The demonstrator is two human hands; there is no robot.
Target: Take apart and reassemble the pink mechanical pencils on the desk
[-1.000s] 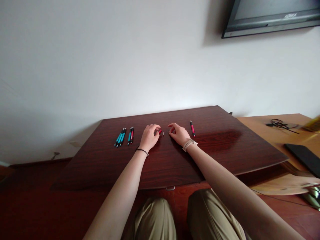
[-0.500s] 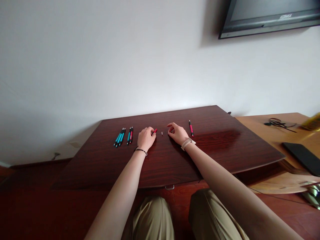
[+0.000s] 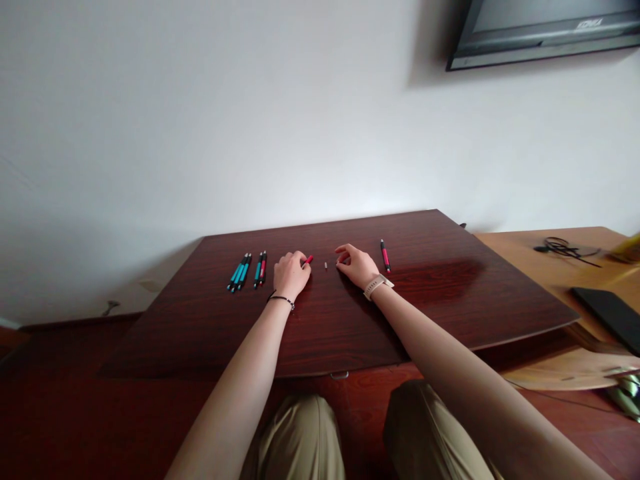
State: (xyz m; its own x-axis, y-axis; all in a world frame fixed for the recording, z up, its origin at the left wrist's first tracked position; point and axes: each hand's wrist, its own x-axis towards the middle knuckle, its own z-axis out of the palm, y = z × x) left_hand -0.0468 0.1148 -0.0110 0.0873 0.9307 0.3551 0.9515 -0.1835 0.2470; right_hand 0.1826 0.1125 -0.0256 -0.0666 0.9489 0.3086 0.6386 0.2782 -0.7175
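Note:
My left hand (image 3: 291, 275) rests on the dark wood table, its fingers closed around a red pen barrel (image 3: 309, 259) whose end sticks out past the thumb. A tiny pale pen part (image 3: 326, 265) lies on the tabletop between my two hands. To its right, my right hand (image 3: 357, 267) is on the table with curved fingers apart from the thumb and nothing visible in them. A red and black pen (image 3: 385, 256) lies just beyond my right wrist. Left of my left hand are a red pen (image 3: 263, 268), a teal pen (image 3: 258, 270) and a group of teal pens (image 3: 240, 272).
The table (image 3: 320, 333) stands against a white wall. On its right is a lighter wooden desk (image 3: 530, 250) with a coiled black cable (image 3: 565, 248) and a flat black object (image 3: 607, 313). A television (image 3: 545, 40) hangs on the wall at upper right.
The view has shifted slightly. My left hand keeps the red pen barrel, and both hands stay in nearly the same places on the table.

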